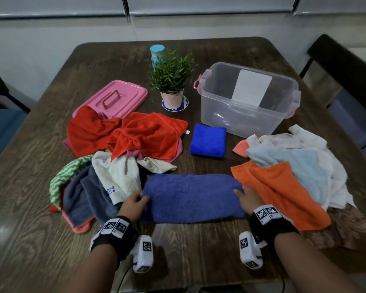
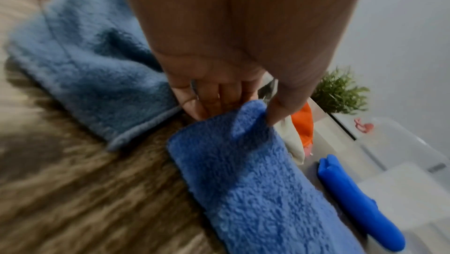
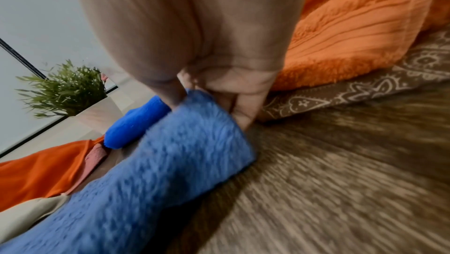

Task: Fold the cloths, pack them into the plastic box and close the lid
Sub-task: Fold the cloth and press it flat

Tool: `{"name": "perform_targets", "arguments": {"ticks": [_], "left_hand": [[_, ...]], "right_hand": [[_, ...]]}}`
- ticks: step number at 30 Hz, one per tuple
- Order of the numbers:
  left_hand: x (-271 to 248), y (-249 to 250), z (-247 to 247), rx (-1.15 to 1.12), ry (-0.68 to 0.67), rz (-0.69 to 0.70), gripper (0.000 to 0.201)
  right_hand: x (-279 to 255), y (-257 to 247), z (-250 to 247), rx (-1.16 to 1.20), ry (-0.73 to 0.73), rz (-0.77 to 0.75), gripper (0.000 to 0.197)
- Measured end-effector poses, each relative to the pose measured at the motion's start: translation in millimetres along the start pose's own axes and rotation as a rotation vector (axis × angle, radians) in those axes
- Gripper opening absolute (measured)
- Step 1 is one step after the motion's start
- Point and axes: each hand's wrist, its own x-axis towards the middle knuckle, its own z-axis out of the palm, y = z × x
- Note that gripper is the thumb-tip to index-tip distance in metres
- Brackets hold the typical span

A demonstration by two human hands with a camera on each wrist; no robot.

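One periwinkle towel (image 1: 190, 197) lies folded into a long band on the worktop (image 1: 199, 250), near the front edge, between both hands. The left hand (image 1: 133, 205) pinches its left end between thumb and fingers (image 2: 192, 104); the right hand (image 1: 246, 198) pinches its right end likewise. One bright blue cloth (image 1: 208, 142), already folded square, sits beyond it, just in front of the one clear plastic box (image 1: 247, 115), which stands open and holds no cloths. One pink lid (image 1: 112, 98) lies at the far left, its near corner under a loose pile: two red-orange cloths (image 1: 135, 134), with cream, grey and green-striped pieces nearer. A second loose pile at right includes one orange towel (image 1: 283, 187), touching the right hand, and one pale blue towel (image 1: 300, 163). One potted plant (image 1: 171, 79) and one teal-capped bottle (image 1: 156, 53) stand between lid and box. Bare worktop shows along the front edge and around the folded cloth
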Motion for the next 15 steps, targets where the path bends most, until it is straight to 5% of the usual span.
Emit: {"name": "perform_targets", "arguments": {"ticks": [3,7,12,15], "left_hand": [[-9,-3,1,-0.07,0.038,-0.032,0.025],[-18,-6,5,-0.083,-0.049,-0.039,0.016],[-20,-14,0,0.072,-0.237,0.194,0.082],[-22,-19,-3,0.182,-0.232,0.313,0.084]], "right_hand": [[13,14,7,-0.123,0.094,-0.093,0.052],[0,13,6,-0.271,0.032,-0.038,0.042],[-5,11,5,-0.333,0.055,-0.055,0.04],[-6,11,5,-0.361,0.047,-0.067,0.035]]}}
